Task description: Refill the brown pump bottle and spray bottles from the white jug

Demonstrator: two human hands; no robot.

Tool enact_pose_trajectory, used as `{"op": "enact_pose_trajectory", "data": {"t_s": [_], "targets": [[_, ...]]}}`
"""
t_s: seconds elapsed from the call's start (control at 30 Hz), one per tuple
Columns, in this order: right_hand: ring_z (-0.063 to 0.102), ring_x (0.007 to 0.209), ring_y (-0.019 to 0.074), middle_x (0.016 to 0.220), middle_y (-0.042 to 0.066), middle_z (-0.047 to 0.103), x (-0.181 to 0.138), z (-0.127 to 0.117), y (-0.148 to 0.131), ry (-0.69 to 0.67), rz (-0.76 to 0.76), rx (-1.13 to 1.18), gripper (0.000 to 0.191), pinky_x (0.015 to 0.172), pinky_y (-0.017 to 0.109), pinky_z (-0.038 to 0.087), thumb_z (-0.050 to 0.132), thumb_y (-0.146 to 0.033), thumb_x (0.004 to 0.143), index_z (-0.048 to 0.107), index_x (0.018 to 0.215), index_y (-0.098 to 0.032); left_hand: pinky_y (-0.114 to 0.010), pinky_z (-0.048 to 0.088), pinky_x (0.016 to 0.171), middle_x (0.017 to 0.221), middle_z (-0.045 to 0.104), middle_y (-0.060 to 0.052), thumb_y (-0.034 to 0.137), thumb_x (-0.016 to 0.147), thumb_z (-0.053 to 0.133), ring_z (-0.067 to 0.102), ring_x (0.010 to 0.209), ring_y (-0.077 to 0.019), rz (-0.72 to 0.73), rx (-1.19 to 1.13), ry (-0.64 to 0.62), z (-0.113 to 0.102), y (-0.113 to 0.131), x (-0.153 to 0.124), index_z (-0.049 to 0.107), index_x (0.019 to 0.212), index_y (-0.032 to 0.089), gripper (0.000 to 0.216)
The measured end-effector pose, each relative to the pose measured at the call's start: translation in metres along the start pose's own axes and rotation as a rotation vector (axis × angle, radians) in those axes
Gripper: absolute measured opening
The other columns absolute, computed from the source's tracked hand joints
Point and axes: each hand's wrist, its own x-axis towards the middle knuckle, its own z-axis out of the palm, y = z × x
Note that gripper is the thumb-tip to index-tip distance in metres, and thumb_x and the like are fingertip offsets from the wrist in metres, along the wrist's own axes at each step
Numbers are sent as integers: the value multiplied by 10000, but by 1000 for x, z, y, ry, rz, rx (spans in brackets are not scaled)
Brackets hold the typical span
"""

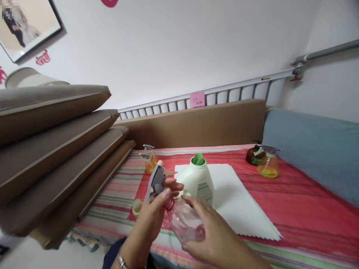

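Observation:
My left hand [155, 211] is closed around the neck of a clear spray bottle [186, 220], at its grey and peach trigger head [156, 183]. The bottle is tilted, its head up and to the left. I cannot make out whether the head is seated on the neck, as fingers cover it. Round the bottle's body is wrapped my right hand [210, 231]. Just behind both hands stands a pale green detergent jug [198, 177], its mouth uncapped with a green spout inside. A small pale cap [137, 206] lies left of my left wrist.
A white scalloped sheet [241, 201] lies under the jug on a striped red cloth [300, 198]. Two spray bottles with yellow liquid [150, 162] stand back left. A yellow bottle [268, 166] and a dark brown bottle [252, 154] stand right. Stacked cushions [61, 149] rise on the left.

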Motion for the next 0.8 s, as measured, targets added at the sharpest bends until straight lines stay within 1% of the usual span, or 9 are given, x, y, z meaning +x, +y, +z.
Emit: {"op": "enact_pose_trajectory", "data": {"t_s": [0.1,0.27,0.4,0.5,0.6,0.7,0.8], "targets": [[459,1158,276,1264,85,503,-1,-2,-9,-7,14,75,732,985,398,352,659,-183,543,446,1242,-220,-420,378,922,969,684,-108,261,792,590,589,974,-257,-30,-49,-47,-1,-4,-2,623,1000,163,233],[499,1111,245,1211,63,543,-2,4,-7,16,37,168,711,947,358,392,666,-165,544,438,1214,-236,-380,400,893,928,698,-96,285,800,588,602,930,-231,-4,-113,-65,-2,-1,-2,633,999,168,236],[514,1088,222,1188,39,553,-1,9,-2,25,20,185,712,934,333,400,669,-155,548,430,1211,-260,-371,420,881,886,697,-77,320,821,564,614,887,-213,32,-169,-1,-1,3,1,640,970,168,225],[515,1086,228,1179,46,557,0,10,0,15,36,185,698,934,343,399,675,-167,552,439,1204,-252,-353,432,874,827,691,-48,327,817,571,618,848,-191,76,-201,68,-1,7,4,651,914,169,202],[515,1086,236,1188,57,553,0,10,-4,24,52,202,707,934,355,400,669,-159,548,436,1210,-240,-338,441,860,819,695,-52,341,804,583,622,841,-189,100,-204,88,1,7,3,656,901,161,217],[501,1104,250,1207,69,539,0,10,-9,19,24,207,703,948,369,390,681,-175,551,442,1209,-230,-338,458,816,823,705,-76,367,824,547,630,834,-205,19,-211,65,5,2,-1,656,920,152,259],[505,1096,264,1205,77,541,0,11,-9,30,6,215,708,939,386,398,684,-171,548,447,1212,-227,-343,460,799,847,711,-97,356,843,513,631,831,-213,-40,-212,26,6,-6,-6,652,929,147,265]]}}
